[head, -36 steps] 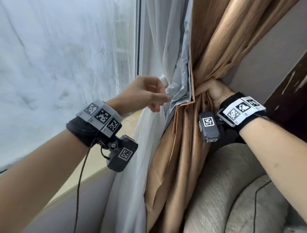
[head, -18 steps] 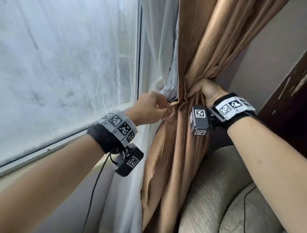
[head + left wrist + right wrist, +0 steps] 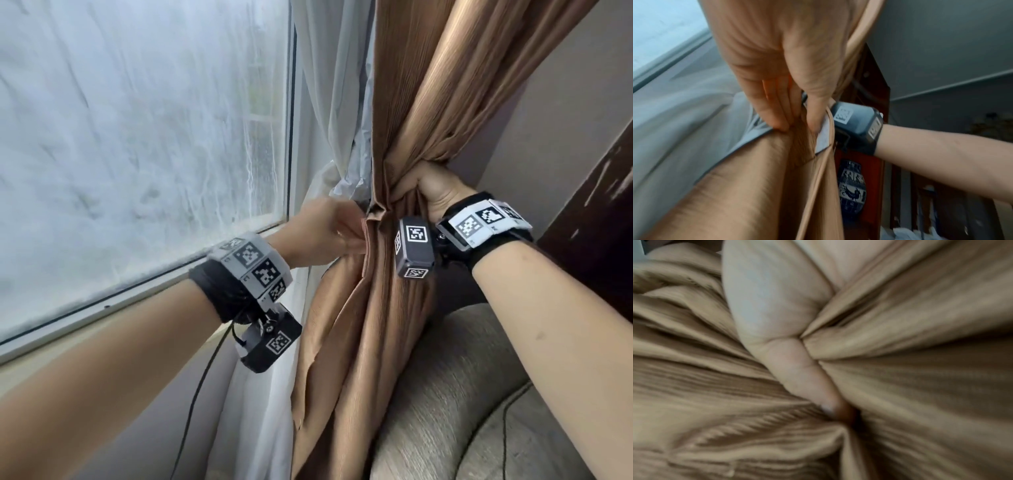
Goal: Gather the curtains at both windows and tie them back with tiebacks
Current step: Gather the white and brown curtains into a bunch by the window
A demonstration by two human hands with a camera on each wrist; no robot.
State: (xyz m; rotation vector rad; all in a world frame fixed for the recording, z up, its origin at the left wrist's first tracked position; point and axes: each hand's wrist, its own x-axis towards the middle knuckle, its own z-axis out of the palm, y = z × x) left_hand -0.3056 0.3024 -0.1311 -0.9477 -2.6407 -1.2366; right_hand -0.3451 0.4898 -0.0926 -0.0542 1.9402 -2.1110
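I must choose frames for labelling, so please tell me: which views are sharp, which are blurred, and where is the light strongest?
Head view: sharp, brightest at the hazy white window pane; the ribbed tan-brown curtain is evenly lit.
Left wrist view: slightly blurred, the left hand readable, background dim.
Right wrist view: soft, a thumb of the right hand among curtain folds.
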